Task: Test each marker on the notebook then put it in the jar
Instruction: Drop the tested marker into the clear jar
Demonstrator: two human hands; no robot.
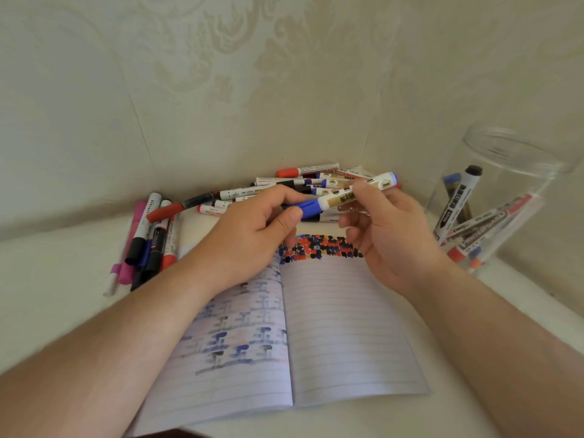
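A blue-capped marker [335,199] with a white and gold barrel is held in the air above the open notebook [347,336]. My left hand [252,235] pinches its blue cap between thumb and fingers. My right hand [388,235] grips the barrel near the far end. The cap is still on the marker. Rows of red, blue and black ink dabs [319,246] fill the top of the notebook's right page. The clear glass jar [518,159] stands at the right, holding several markers [474,229].
A pile of loose markers [303,181] lies against the wall behind my hands. Another bunch of markers [151,241], pink, black, blue and red, lies left of the notebook. The patterned wall closes in at the back and right.
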